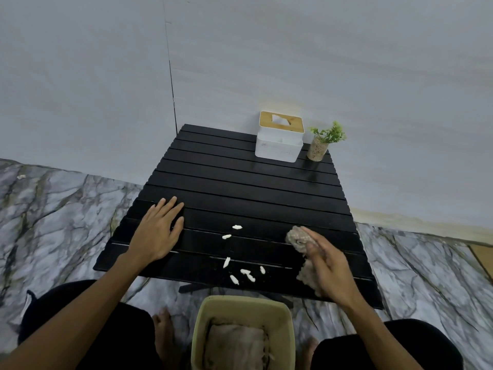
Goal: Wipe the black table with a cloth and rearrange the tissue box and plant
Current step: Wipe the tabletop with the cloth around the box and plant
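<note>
Right hand, fingers nearly straight though blurred, presses a crumpled beige cloth onto the black slatted table by its near right edge; left hand lies spread flat on the slats; the cloth looks soft and light, best bunched under the palm; tissue box and potted plant stand far right.

The right hand was smeared by motion and covered much of the cloth, so its grip could not be read, while the beige bin was cut off by the lower edge.
</note>
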A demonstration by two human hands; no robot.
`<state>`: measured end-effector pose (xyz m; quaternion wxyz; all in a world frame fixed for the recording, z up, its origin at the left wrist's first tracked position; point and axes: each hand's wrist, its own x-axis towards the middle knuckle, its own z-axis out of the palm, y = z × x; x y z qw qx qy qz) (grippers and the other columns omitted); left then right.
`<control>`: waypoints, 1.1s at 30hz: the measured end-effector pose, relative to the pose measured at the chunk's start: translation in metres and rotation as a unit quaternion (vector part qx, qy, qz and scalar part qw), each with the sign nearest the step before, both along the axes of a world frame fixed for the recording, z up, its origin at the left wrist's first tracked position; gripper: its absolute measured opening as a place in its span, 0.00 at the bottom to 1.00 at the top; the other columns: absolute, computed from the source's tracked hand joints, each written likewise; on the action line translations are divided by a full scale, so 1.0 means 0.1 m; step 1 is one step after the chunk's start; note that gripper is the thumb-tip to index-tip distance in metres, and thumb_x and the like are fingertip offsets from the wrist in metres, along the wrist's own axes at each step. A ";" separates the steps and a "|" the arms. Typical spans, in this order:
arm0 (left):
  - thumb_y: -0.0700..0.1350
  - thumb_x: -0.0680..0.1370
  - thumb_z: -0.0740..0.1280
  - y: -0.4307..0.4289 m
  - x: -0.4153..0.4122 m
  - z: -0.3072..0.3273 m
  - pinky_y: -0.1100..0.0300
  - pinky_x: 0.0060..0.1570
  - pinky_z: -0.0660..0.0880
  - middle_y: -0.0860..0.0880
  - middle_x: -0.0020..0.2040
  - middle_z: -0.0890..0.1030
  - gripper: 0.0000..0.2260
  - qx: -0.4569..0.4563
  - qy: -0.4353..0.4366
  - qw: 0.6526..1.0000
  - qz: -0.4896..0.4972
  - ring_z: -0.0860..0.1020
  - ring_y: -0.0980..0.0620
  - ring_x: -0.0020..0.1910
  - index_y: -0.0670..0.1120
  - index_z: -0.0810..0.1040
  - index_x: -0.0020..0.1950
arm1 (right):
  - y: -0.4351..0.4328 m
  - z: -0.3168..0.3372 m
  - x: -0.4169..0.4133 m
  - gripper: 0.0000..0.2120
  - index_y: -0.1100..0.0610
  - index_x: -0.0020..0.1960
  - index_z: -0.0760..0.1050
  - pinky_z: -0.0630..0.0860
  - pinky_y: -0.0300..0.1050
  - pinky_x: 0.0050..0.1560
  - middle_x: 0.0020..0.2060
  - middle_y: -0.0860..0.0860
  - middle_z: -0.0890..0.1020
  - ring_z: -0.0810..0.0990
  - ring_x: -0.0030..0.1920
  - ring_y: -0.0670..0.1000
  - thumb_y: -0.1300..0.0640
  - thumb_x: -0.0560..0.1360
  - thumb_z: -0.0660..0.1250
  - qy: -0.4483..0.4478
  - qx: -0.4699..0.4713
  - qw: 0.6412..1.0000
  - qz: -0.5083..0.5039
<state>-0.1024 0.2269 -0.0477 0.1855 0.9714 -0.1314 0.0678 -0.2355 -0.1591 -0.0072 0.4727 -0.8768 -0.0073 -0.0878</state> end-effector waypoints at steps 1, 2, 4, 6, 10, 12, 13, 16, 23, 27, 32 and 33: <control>0.55 0.83 0.53 0.00 -0.01 0.00 0.50 0.76 0.52 0.46 0.77 0.63 0.23 0.001 0.000 1.000 0.000 0.57 0.46 0.78 0.46 0.66 0.75 | -0.13 -0.04 -0.05 0.17 0.44 0.71 0.73 0.76 0.31 0.45 0.52 0.42 0.84 0.82 0.46 0.35 0.54 0.84 0.58 -0.002 -0.023 0.999 -0.045; 0.55 0.82 0.52 -0.01 -0.01 0.00 0.49 0.76 0.52 0.46 0.77 0.63 0.24 0.001 -0.002 1.000 0.000 0.57 0.46 0.77 0.46 0.66 0.75 | -0.23 -0.08 -0.11 0.17 0.45 0.71 0.73 0.73 0.27 0.43 0.51 0.43 0.83 0.82 0.45 0.36 0.56 0.84 0.58 -0.003 -0.048 0.995 -0.082; 0.56 0.81 0.50 -0.01 -0.02 0.01 0.49 0.76 0.53 0.46 0.77 0.64 0.26 0.000 -0.003 1.000 0.000 0.57 0.45 0.77 0.46 0.67 0.75 | -0.31 -0.20 -0.20 0.19 0.49 0.72 0.71 0.72 0.23 0.45 0.53 0.46 0.82 0.82 0.50 0.42 0.60 0.84 0.58 -0.002 -0.095 0.987 -0.132; 0.56 0.80 0.50 -0.01 -0.02 0.02 0.49 0.76 0.53 0.46 0.77 0.64 0.27 0.000 -0.004 1.000 0.002 0.58 0.45 0.77 0.46 0.67 0.75 | -0.24 -0.31 -0.23 0.20 0.49 0.74 0.69 0.74 0.28 0.54 0.61 0.49 0.80 0.81 0.60 0.51 0.60 0.83 0.58 0.002 -0.135 0.981 -0.141; 0.56 0.80 0.50 -0.02 -0.03 0.02 0.48 0.76 0.54 0.46 0.76 0.64 0.26 0.000 -0.005 1.000 0.003 0.58 0.45 0.77 0.45 0.67 0.75 | 0.23 -0.46 -0.17 0.23 0.43 0.78 0.59 0.77 0.56 0.65 0.78 0.48 0.65 0.69 0.75 0.53 0.56 0.84 0.54 0.007 -0.158 0.983 -0.088; 0.56 0.80 0.50 -0.01 -0.04 0.01 0.48 0.76 0.54 0.45 0.76 0.64 0.27 0.002 -0.004 1.000 0.001 0.58 0.45 0.77 0.45 0.67 0.75 | 0.44 -0.49 -0.18 0.24 0.42 0.79 0.55 0.80 0.56 0.59 0.79 0.45 0.62 0.71 0.73 0.53 0.57 0.85 0.52 -0.014 -0.159 0.986 -0.042; 0.56 0.80 0.50 -0.02 -0.04 0.01 0.48 0.75 0.54 0.45 0.76 0.64 0.27 0.003 -0.005 1.000 0.000 0.58 0.45 0.77 0.45 0.67 0.74 | 0.52 -0.51 -0.19 0.25 0.42 0.79 0.54 0.81 0.56 0.59 0.79 0.45 0.61 0.72 0.72 0.53 0.58 0.85 0.53 -0.024 -0.163 0.986 -0.026; 0.56 0.80 0.50 -0.02 -0.04 0.01 0.48 0.76 0.54 0.45 0.76 0.64 0.26 0.002 -0.005 1.000 0.000 0.58 0.45 0.77 0.45 0.68 0.74 | 0.68 -0.49 -0.24 0.26 0.48 0.81 0.55 0.73 0.54 0.70 0.80 0.46 0.58 0.59 0.79 0.47 0.62 0.84 0.53 -0.030 -0.171 0.985 0.010; 0.58 0.80 0.48 -0.02 -0.04 0.01 0.50 0.75 0.52 0.46 0.76 0.64 0.28 0.007 -0.004 1.000 -0.002 0.58 0.45 0.77 0.45 0.67 0.75 | 0.44 -0.23 -0.11 0.23 0.43 0.76 0.64 0.79 0.33 0.46 0.64 0.46 0.78 0.81 0.47 0.38 0.59 0.84 0.55 -0.014 -0.060 0.998 0.008; 0.58 0.80 0.48 -0.02 -0.04 0.00 0.51 0.75 0.52 0.46 0.77 0.64 0.28 0.007 -0.003 1.000 0.000 0.58 0.46 0.77 0.46 0.67 0.75 | 0.10 -0.26 0.42 0.20 0.54 0.76 0.65 0.79 0.47 0.54 0.66 0.58 0.77 0.81 0.57 0.52 0.59 0.84 0.55 0.013 -0.087 0.985 -0.147; 0.56 0.81 0.50 -0.03 -0.04 0.00 0.52 0.75 0.51 0.47 0.77 0.63 0.26 0.007 -0.007 1.000 0.004 0.57 0.46 0.77 0.47 0.66 0.75 | 0.33 -0.29 1.01 0.20 0.56 0.75 0.64 0.73 0.61 0.66 0.72 0.57 0.71 0.71 0.71 0.61 0.51 0.84 0.56 0.027 -0.161 0.983 -0.088; 0.56 0.81 0.50 -0.03 -0.04 0.00 0.52 0.75 0.51 0.47 0.77 0.63 0.26 0.007 -0.005 1.000 0.004 0.57 0.47 0.78 0.47 0.66 0.75 | 0.44 -0.27 1.09 0.19 0.55 0.74 0.65 0.75 0.61 0.64 0.71 0.56 0.72 0.74 0.68 0.60 0.52 0.84 0.57 0.017 -0.167 0.984 -0.052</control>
